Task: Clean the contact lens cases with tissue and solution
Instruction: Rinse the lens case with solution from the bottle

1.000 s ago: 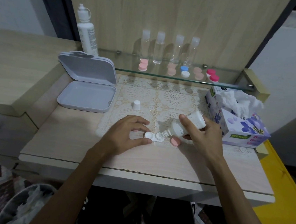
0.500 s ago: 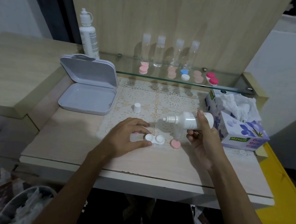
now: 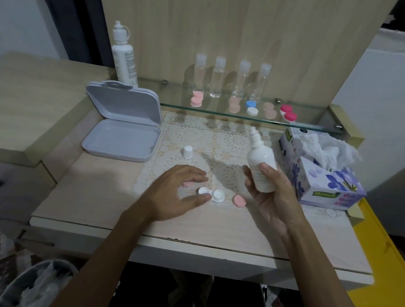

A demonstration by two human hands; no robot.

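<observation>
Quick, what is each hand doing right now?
Left hand: open, fingertips at the white lens case.
Right hand: holding the small solution bottle upright.

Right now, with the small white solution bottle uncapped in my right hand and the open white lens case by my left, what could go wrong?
1. The small white solution bottle has no cap; its white cap stands apart on the lace mat, so tipping it could spill solution.
2. The open white lens case sits under the left hand's fingertips; a nudge could slop out any liquid inside.
3. The loose pink lid lies near the right hand and could be knocked away.
</observation>
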